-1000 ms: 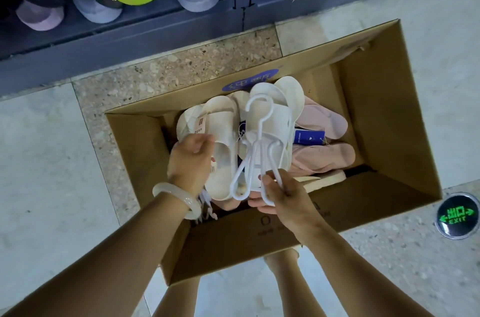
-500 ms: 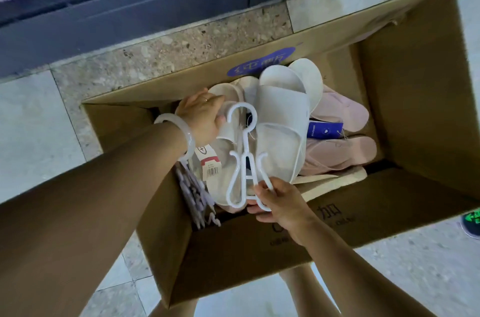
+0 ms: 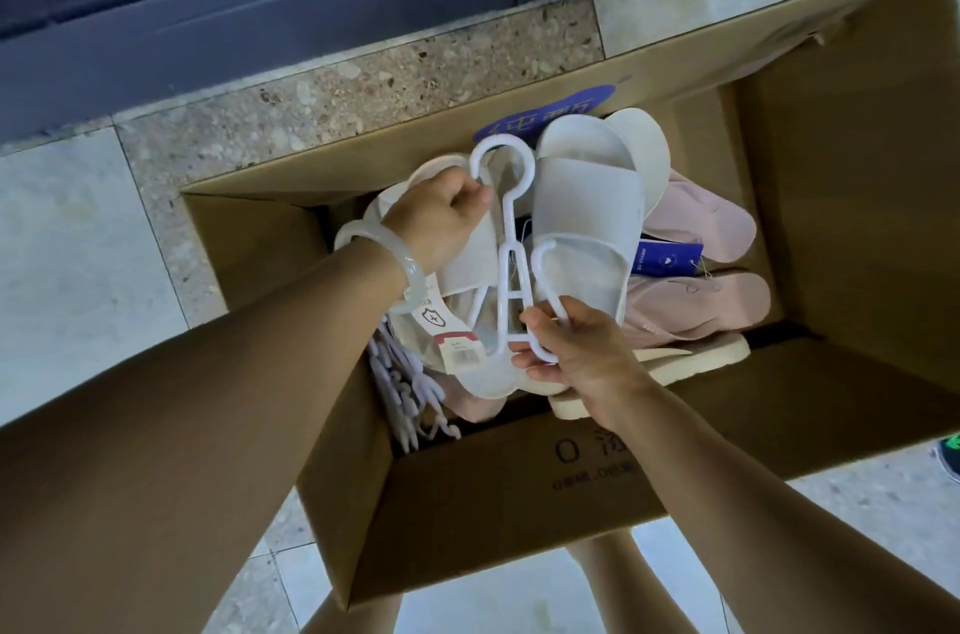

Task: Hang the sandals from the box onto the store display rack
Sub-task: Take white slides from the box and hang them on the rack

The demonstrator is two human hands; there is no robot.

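The white hanger (image 3: 511,259) sits over the open cardboard box (image 3: 519,503), its hook pointing toward the rack base (image 3: 260,25) beyond the box's far wall. The right hand (image 3: 576,353) pinches the hanger's lower loops, a narrow grip closed on the plastic; the left hand (image 3: 441,212) is curled round the strap of one white sandal (image 3: 457,259) just left of the hanger stem. The other white sandal (image 3: 587,228) lies just right of the stem, seemingly already on its loop, though the join is hidden. Pink sandals (image 3: 696,290) and a bundle of spare hangers (image 3: 405,389) stay inside the box. The step looks like seating the left sandal on its loop: best to keep the right grip firm and low so the hanger does not twist, slide the strap fully over the prong until it hangs squarely, and check both sandals sit level before lifting. The plastic looks thin and springy, so a gentle pull should beat forcing it. Lift clear of the box walls, hook upward, toward the rack
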